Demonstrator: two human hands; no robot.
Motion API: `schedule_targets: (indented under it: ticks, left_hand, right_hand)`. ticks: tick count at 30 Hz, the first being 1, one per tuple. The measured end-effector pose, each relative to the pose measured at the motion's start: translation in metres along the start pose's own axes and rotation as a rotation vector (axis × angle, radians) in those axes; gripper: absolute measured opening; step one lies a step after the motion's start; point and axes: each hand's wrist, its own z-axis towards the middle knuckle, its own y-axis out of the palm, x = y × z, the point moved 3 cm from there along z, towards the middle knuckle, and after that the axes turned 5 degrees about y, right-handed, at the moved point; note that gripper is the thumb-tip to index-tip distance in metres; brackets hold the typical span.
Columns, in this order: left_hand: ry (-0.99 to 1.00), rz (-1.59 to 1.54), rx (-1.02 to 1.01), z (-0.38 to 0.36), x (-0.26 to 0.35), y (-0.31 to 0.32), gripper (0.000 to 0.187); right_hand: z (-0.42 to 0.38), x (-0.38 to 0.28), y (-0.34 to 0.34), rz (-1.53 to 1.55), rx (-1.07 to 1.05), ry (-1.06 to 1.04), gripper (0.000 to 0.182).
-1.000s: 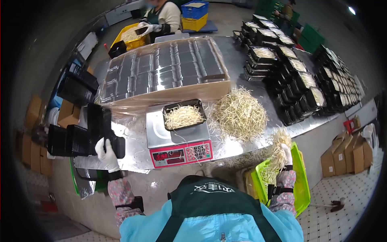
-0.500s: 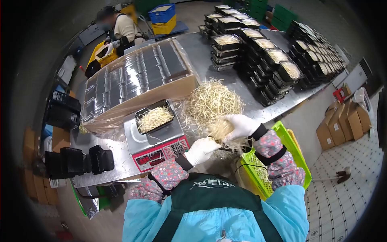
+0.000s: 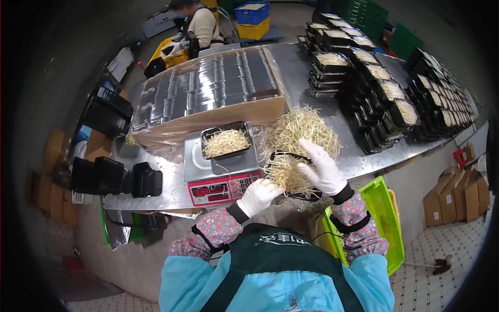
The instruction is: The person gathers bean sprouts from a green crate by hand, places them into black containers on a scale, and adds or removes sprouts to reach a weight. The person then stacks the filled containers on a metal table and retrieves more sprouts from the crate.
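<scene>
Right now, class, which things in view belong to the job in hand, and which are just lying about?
Seem to belong:
sprout-heaped tray between left hand and right hand
scale
sprout pile
lime-green basket

Apparently just lying about:
cardboard boxes at far right
green crates at the back

Blue crate (image 3: 252, 17) atop yellow crate (image 3: 253, 31)

The person's left hand (image 3: 258, 197) and right hand (image 3: 325, 171) are gloved in white; the sleeves (image 3: 221, 227) are grey with a pink flower print, the jacket (image 3: 299, 291) bright blue, the apron (image 3: 283, 257) dark green, lettered in white. The sprouts (image 3: 304, 130) are pale cream, the tray (image 3: 235, 154) black, the scale (image 3: 195, 165) silver and red, the crate (image 3: 382, 221) lime green, the surface (image 3: 358, 164) silvery grey.
</scene>
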Motion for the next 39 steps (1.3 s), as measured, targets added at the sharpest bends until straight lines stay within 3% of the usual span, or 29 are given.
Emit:
schedule_targets:
  ticks: [2, 4, 6, 8, 13, 14, 18, 23, 27, 32, 36, 38, 39]
  left_hand:
    - [0.005, 0.031, 0.025, 0.001, -0.003, -0.013, 0.027]
    - [-0.031, 0.094, 0.080, -0.002, -0.007, -0.028, 0.026]
    - [-0.071, 0.140, 0.143, -0.009, -0.010, -0.046, 0.026]
    - [-0.128, 0.122, 0.157, -0.025, -0.011, -0.058, 0.029]
    - [-0.296, 0.247, 0.220, -0.060, -0.013, -0.088, 0.034]
    - [-0.332, 0.281, 0.217, -0.071, -0.013, -0.101, 0.034]
    - [-0.459, 0.413, 0.335, -0.126, -0.017, -0.148, 0.036]
    - [-0.789, 0.652, 0.463, -0.231, -0.035, -0.176, 0.038]
    - [-0.976, 0.667, 0.530, -0.309, -0.076, -0.145, 0.036]
    - [-1.213, 0.602, 0.257, -0.344, -0.107, -0.098, 0.028]
    - [-1.108, 0.516, 0.349, -0.332, -0.087, -0.122, 0.028]
    - [-1.125, 0.478, 0.663, -0.342, -0.078, -0.130, 0.031]
    - [-1.234, 0.514, 0.797, -0.346, -0.081, -0.134, 0.028]
  right_hand:
    - [0.013, -0.021, 0.040, -0.048, -0.131, -0.239, 0.054]
    - [0.016, -0.028, 0.073, -0.200, -0.240, -0.299, 0.053]
    - [0.018, -0.024, 0.082, -0.146, -0.287, -0.371, 0.047]
    - [0.026, -0.032, 0.091, -0.025, -0.394, -0.316, 0.044]
    - [0.066, -0.077, 0.109, -0.030, -0.387, -0.513, 0.045]
    - [0.078, -0.090, 0.105, 0.042, -0.479, -0.479, 0.051]
    - [0.112, -0.121, 0.077, 0.384, -0.511, -0.364, 0.061]
    - [0.120, -0.086, 0.101, 0.620, -0.357, -0.087, 0.045]
    - [0.116, -0.069, 0.138, 0.676, -0.483, 0.067, 0.037]
    - [0.114, -0.067, 0.157, 0.622, -0.620, 0.056, 0.035]
    - [0.099, -0.031, 0.156, 0.666, -0.660, 0.231, 0.038]
    - [0.086, -0.003, 0.158, 0.766, -0.588, 0.427, 0.038]
    - [0.082, 0.013, 0.161, 0.760, -0.531, 0.470, 0.038]
